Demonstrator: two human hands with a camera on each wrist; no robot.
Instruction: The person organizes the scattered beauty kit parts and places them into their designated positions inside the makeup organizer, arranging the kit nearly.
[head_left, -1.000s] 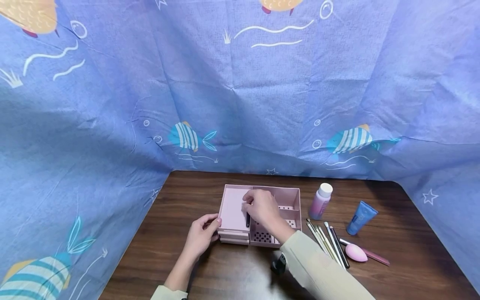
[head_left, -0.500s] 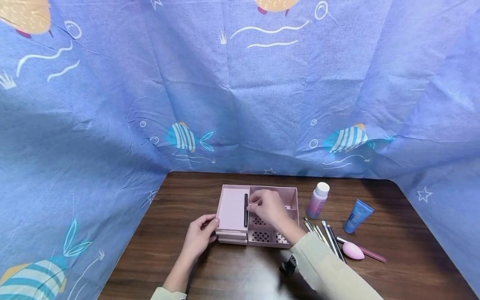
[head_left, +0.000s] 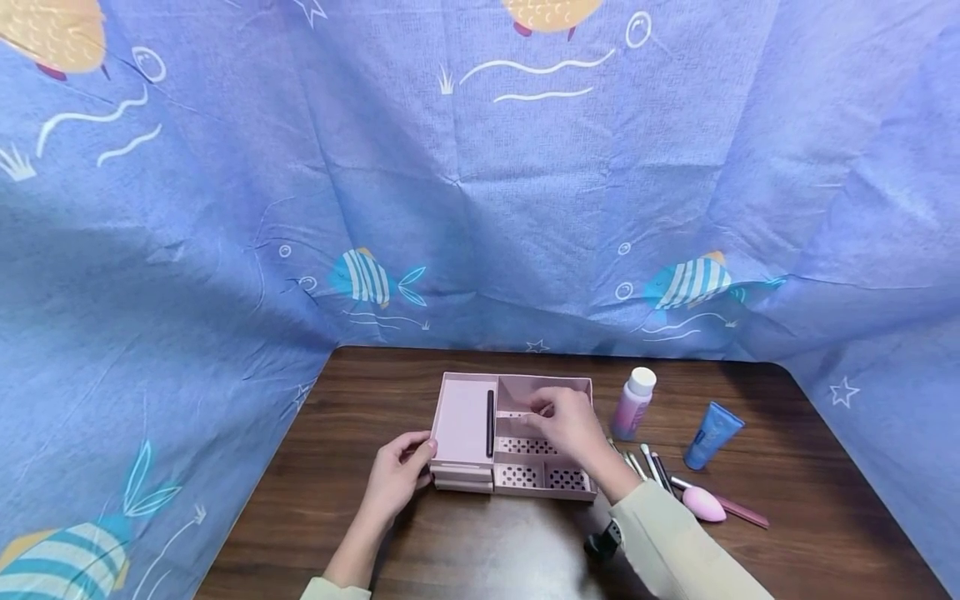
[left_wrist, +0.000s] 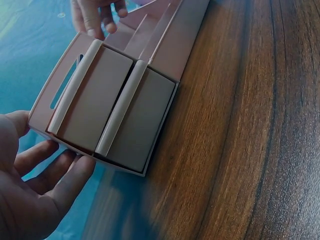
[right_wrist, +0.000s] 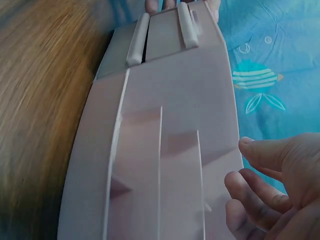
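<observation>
My left hand (head_left: pixel 397 471) holds the left side of a pink organizer (head_left: pixel 459 421), thumb at its top edge and bent fingers against the side wall. In the left wrist view, two drawer fronts with rail-like handles (left_wrist: pixel 120 107) fill that end. A slim black pen (head_left: pixel 491 423) lies lengthwise on the organizer's flat top, along the edge of the open compartments. Over those compartments hovers my right hand (head_left: pixel 570 425), its fingers loosely bent with nothing between them. The right wrist view has the thin compartment dividers (right_wrist: pixel 160 170) beside this hand.
Right of the organizer stands a pink-purple bottle (head_left: pixel 634 406) with a white cap. A blue tube (head_left: pixel 712 435) is beyond it. Several makeup brushes (head_left: pixel 651 465), a pink makeup sponge (head_left: pixel 703 504) and a dark pink stick (head_left: pixel 742 511) lie nearby. A patterned blue cloth (head_left: pixel 480 208) hangs behind the table.
My right hand has let go of the black pen on the organizer's top and moved right, over the compartments. My left hand has kept its place.
</observation>
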